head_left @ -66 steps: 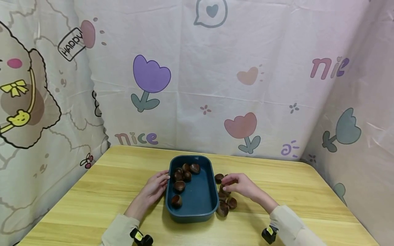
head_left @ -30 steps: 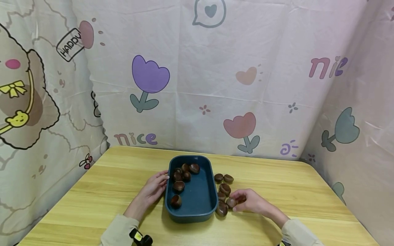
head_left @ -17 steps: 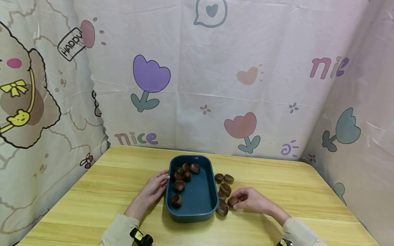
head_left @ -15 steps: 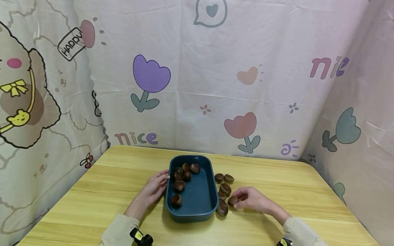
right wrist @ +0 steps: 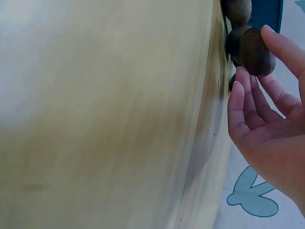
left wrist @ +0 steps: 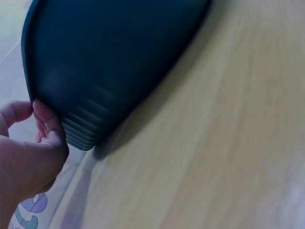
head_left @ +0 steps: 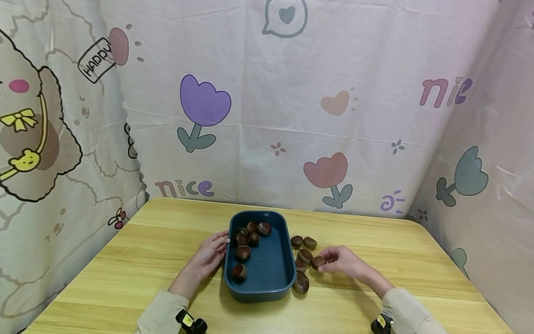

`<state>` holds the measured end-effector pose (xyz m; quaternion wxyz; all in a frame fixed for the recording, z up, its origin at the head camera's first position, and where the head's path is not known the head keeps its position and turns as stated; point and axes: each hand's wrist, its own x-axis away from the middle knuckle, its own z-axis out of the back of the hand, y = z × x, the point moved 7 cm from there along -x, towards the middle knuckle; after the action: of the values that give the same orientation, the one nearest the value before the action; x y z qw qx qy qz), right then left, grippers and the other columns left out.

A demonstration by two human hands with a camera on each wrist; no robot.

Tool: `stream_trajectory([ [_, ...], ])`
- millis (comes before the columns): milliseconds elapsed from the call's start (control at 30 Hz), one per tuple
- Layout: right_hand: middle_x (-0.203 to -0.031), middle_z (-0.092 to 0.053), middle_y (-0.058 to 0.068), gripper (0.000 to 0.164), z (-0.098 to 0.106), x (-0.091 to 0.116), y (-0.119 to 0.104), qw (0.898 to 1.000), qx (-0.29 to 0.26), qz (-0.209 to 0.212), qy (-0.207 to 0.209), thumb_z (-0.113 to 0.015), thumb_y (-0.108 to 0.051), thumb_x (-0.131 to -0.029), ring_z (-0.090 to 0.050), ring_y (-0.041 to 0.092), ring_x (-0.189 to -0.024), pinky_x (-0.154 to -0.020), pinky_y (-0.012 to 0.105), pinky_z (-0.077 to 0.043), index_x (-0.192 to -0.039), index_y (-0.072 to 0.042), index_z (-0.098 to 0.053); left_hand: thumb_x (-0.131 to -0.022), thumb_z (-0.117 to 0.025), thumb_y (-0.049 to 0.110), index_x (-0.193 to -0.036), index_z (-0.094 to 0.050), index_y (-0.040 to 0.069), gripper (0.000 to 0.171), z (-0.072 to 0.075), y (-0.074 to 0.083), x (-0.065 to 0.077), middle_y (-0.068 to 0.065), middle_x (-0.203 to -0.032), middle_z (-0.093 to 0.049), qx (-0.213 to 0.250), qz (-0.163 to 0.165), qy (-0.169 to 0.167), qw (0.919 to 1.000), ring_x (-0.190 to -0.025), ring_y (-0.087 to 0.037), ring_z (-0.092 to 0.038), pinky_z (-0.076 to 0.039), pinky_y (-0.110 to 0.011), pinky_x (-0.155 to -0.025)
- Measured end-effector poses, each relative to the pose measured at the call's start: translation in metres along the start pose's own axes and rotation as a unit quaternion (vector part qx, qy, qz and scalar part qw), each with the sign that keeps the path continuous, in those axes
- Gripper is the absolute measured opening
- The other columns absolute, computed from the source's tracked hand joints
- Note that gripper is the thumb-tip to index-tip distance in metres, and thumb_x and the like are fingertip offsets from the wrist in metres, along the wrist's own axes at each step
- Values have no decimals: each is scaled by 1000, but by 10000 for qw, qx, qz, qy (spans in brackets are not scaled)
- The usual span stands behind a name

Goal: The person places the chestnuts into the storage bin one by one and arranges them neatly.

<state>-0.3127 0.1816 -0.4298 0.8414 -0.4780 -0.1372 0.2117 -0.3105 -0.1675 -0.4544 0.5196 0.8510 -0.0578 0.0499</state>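
In the head view, a dark blue rectangular tub [head_left: 271, 260] stands on the table with several brown chestnuts [head_left: 243, 252] along its left side and far end. My left hand [head_left: 208, 254] is at its left wall; the left wrist view has thumb and fingertip pinching the rim [left wrist: 34, 98]. Between thumb and fingers, my right hand [head_left: 344, 263] pinches one chestnut [head_left: 318, 262], which also fills the fingertips in the right wrist view [right wrist: 257, 51]. Several more chestnuts [head_left: 301, 283] lie in a loose line along the tub's right wall, next to the right hand.
The wooden table [head_left: 175, 222] carries the tub near its middle. A printed cloth [head_left: 267, 93] hangs behind the table and along both sides. Black wrist cameras [head_left: 191, 322] sit at both sleeves.
My right hand went from the far chestnuts to a near one and pinched it. It has since moved slightly away from me with that chestnut. My left hand and the tub stay put.
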Motion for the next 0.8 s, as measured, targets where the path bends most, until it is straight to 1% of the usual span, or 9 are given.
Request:
stream_trajectory([
  [133, -95, -64, 7, 30, 3, -3, -1, 10000, 2, -2, 15, -74, -10, -82, -58, 20, -85, -69, 27, -50, -106, 5, -64, -94, -43, -5, -132, -35, -10, 39, 0, 0, 1, -5, -95, -54, -15, 9, -24, 10000, -84, -12, -52, -45, -23, -76],
  [333, -94, -63, 7, 33, 11, -9, -11, 9998, 121, 30, 183, -75, -14, -83, -58, 21, -86, -72, 28, -49, -108, 5, -63, -95, -42, -4, -134, -33, -11, 41, 0, 1, 2, -4, -95, -53, -82, -22, -18, 10000, -85, -12, -51, -44, -23, -77],
  [567, -96, -63, 6, 37, 14, -20, -18, 9990, 242, -60, 380, -73, -20, -86, -58, 19, -88, -76, 33, -49, -112, 5, -62, -95, -43, -5, -134, -34, -10, 41, -1, 2, 2, -6, -98, -53, -85, 6, 38, 10000, -86, -12, -51, -44, -24, -77],
  [600, -96, -63, 6, 38, 14, -22, -19, 9989, 251, -83, 392, -73, -20, -86, -58, 19, -88, -77, 34, -49, -112, 4, -62, -94, -44, -4, -134, -34, -10, 42, -1, 1, 2, -6, -98, -53, -89, -15, 3, 10000, -87, -13, -51, -44, -24, -78],
  [667, -97, -63, 6, 37, 14, -27, -21, 9986, 274, -130, 430, -74, -20, -85, -58, 19, -89, -77, 34, -49, -111, 4, -62, -92, -51, 0, -131, -38, -9, 42, 0, 1, 2, -6, -98, -54, -71, -158, -159, 9997, -87, -13, -52, -44, -23, -77],
  [700, -97, -63, 6, 37, 13, -29, -22, 9986, 275, -145, 430, -75, -19, -84, -58, 19, -89, -77, 34, -49, -111, 3, -62, -91, -54, 2, -129, -40, -9, 42, 0, 1, 2, -6, -98, -54, -49, -234, -259, 9994, -87, -13, -52, -44, -23, -77],
  [733, -98, -63, 6, 37, 13, -31, -24, 9986, 283, -159, 424, -75, -19, -84, -57, 18, -89, -77, 34, -48, -111, 3, -62, -91, -57, 3, -127, -43, -8, 40, -1, 1, 3, -6, -98, -54, 36, -346, -462, 9983, -88, -13, -53, -45, -23, -78],
  [800, -98, -63, 6, 37, 12, -36, -29, 9987, 278, -133, 408, -75, -19, -84, -57, 17, -88, -78, 34, -49, -111, 3, -62, -88, -61, 6, -124, -45, -8, 43, 0, 1, 2, -6, -98, -54, 73, -484, -648, 9967, -87, -13, -53, -45, -23, -78],
])
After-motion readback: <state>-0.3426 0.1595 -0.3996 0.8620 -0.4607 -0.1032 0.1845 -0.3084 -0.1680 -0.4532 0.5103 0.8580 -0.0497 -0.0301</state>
